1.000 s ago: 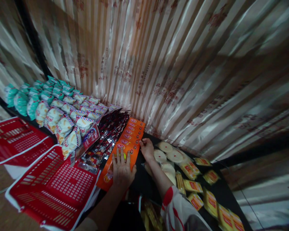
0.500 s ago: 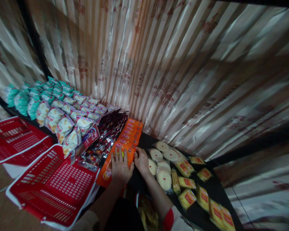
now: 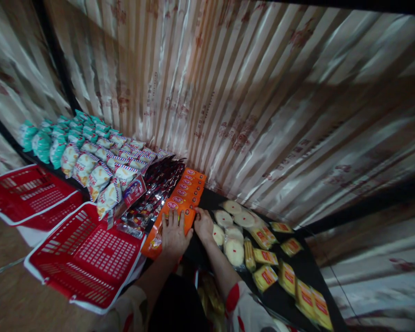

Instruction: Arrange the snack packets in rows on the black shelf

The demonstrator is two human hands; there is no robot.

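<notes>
Orange snack packets [image 3: 181, 193] lie overlapped in a row on the black tabletop, running back toward the curtain. My left hand [image 3: 174, 234] rests flat on the nearest packet, fingers spread and pointing away from me. At the right edge of the row, my right hand [image 3: 203, 224] has its fingers curled, with thumb and fingertips closed at the edge of an orange packet. Dark red shiny packets [image 3: 155, 193] lie along the left side of the row. Round pale cakes in clear wrap [image 3: 234, 251] sit just right of my right hand.
White snack bags [image 3: 100, 180] and teal bags [image 3: 41, 145] stand in rows at the left. Red baskets [image 3: 100, 251] are below the table's front left edge. Yellow biscuit packs [image 3: 265, 278] lie scattered at the right. A striped plastic curtain [image 3: 228, 92] hangs behind.
The view has shifted slightly, so the baskets and bags appear farther right. My left hand stays flat on the orange packet, while my right fingers are more curled at the packet's edge.
</notes>
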